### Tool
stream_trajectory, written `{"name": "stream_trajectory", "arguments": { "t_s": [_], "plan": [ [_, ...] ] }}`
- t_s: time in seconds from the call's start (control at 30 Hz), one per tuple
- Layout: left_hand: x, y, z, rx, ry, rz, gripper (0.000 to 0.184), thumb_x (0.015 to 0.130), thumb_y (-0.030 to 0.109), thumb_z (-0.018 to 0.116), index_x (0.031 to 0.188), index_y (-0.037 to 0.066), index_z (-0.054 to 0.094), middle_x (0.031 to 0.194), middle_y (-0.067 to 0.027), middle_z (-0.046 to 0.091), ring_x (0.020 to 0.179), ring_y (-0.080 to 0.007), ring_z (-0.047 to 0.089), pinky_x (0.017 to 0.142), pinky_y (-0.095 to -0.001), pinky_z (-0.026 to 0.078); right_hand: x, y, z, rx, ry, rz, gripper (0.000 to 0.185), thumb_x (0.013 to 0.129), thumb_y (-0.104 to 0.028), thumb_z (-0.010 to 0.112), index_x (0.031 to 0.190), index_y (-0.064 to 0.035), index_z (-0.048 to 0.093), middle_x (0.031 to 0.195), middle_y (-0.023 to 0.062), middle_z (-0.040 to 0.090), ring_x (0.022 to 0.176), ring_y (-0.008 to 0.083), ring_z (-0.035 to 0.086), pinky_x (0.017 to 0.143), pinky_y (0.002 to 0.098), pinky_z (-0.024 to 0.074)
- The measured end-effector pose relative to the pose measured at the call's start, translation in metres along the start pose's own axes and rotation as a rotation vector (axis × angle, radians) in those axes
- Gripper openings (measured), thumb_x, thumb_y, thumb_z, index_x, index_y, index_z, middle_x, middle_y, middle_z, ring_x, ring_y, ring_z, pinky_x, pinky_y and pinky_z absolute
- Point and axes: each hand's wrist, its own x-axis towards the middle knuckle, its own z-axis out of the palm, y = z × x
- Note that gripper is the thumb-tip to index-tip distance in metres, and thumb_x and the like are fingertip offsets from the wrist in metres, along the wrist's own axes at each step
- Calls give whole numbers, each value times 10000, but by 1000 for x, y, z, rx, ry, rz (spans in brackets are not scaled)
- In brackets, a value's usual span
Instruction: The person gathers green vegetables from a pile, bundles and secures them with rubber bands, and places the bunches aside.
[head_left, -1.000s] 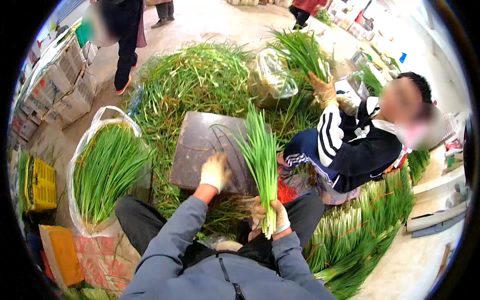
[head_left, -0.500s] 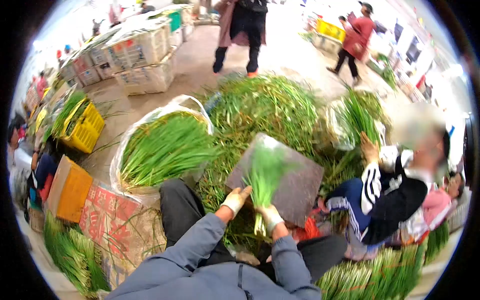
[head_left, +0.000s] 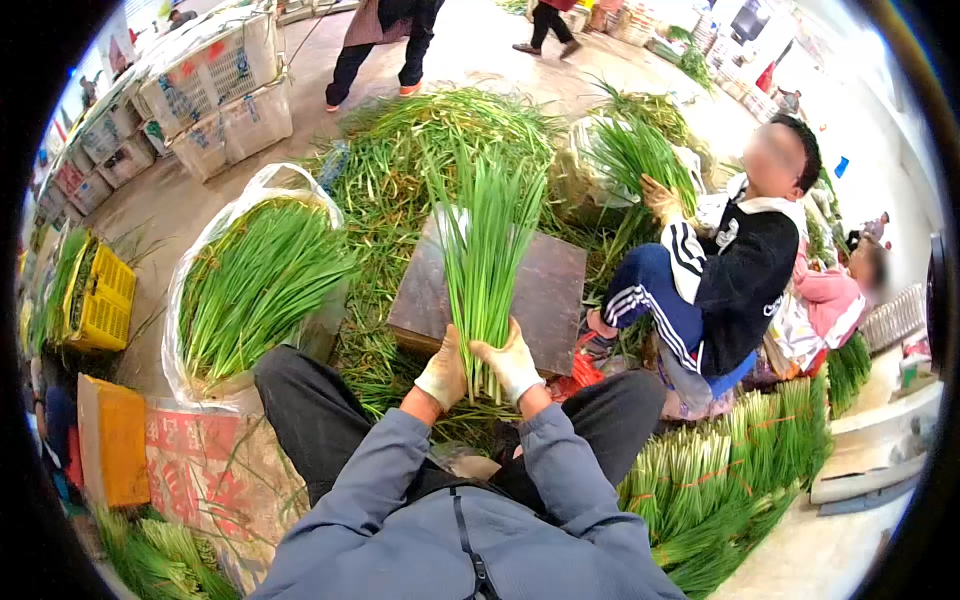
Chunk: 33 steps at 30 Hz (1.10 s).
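A bunch of green chives (head_left: 487, 265) stands upright between my gloved hands, its pale stem ends down and its leaves fanning out above. My left hand (head_left: 445, 370) wraps the lower left side of the stems. On the right side my right hand (head_left: 510, 362) grips the same stems, thumb across the front. Behind the bunch lies a dark square board (head_left: 548, 285), partly covered by the leaves. Left of it, a white bag (head_left: 172, 335) is filled with loose chives (head_left: 262, 290).
Loose greens (head_left: 400, 140) are heaped beyond the board. At right sits a co-worker (head_left: 745, 270) holding greens (head_left: 640, 160); tied bundles (head_left: 710, 450) line the floor below. A yellow crate (head_left: 105, 300), an orange box (head_left: 112, 440) and stacked white crates (head_left: 215, 85) are at left.
The bunch has come upright and its leaves are sharper. My left hand, earlier beside the bunch with fingers extended, now closes on the stems. The view has shifted right.
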Motion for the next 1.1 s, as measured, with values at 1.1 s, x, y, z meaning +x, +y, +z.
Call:
{"name": "stream_trajectory", "arguments": {
  "t_s": [1.1],
  "plan": [
    [16,-52,-114,136,428,-20,462,1018,431,395,1281,112,600,1098,-72,720,909,-241,698,765,-414,586,23,60,11,-545,68,-99,183,884,-193,665,986,-50,713,919,166,721,854,315,708,778,360,546]
  ]
}}
